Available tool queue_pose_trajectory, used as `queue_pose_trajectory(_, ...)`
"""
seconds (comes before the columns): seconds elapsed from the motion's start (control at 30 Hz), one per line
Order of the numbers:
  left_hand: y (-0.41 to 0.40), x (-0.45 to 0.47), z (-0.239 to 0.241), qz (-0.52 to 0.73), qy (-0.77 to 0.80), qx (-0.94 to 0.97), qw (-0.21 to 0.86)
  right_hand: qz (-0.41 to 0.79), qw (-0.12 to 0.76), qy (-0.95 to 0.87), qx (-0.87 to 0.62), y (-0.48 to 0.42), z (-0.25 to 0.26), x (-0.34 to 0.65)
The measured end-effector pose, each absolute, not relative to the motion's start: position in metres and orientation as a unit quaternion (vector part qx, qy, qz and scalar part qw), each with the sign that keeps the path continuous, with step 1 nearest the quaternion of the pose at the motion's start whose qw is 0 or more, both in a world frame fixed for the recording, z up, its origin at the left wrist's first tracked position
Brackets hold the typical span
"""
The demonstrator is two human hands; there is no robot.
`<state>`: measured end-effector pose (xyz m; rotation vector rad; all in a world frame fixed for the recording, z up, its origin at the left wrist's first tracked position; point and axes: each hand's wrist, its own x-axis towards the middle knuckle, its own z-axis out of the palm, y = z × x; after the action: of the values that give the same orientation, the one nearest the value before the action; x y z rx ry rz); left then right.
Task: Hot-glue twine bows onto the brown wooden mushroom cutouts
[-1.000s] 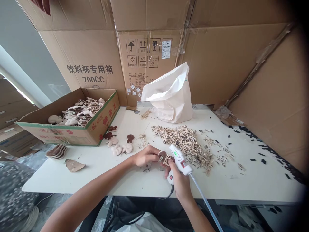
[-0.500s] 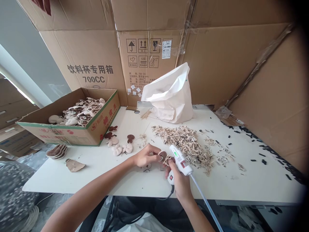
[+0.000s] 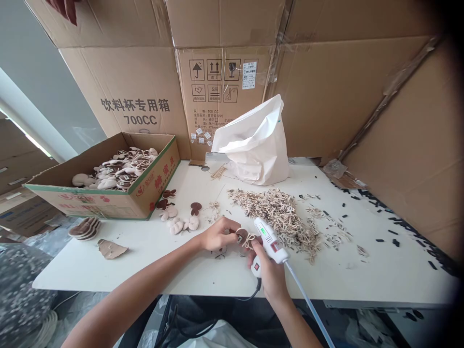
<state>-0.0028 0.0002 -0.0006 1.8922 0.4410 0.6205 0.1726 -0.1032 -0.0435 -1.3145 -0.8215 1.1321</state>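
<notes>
In the head view, my left hand (image 3: 220, 234) pinches a small brown felt piece (image 3: 241, 235) over the front of the table. A cream cord bow (image 3: 249, 240) lies against that piece, at the fingertips of my right hand (image 3: 268, 270). The same right hand is wrapped round a white glue gun (image 3: 267, 238), whose glue stick trails down to the right. Its fingers hide part of the gun's grip. Just behind the gun spreads a heap of small cream cord bows (image 3: 279, 210).
A cardboard box (image 3: 90, 203) full of cream and brown plush pieces stands at left. Several loose plush pieces (image 3: 176, 225) lie beside it. A white bag (image 3: 257, 145) stands at the back. Black bits (image 3: 395, 243) are scattered at right; a cardboard scrap (image 3: 112, 249) lies at left.
The brown felt piece and cord bow have shifted slightly, so the bow's loops show more clearly against it. Both hands stay almost in place.
</notes>
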Motion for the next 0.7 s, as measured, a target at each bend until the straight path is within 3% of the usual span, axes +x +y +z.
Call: queue_pose_trajectory(0.7, -0.0009, -0.0026, -0.0016, 0.260, 0.191, 0.804, 0.499, 0.488, 0.573, -0.348, -0.559, -0.1023, -0.0507, 0.1741)
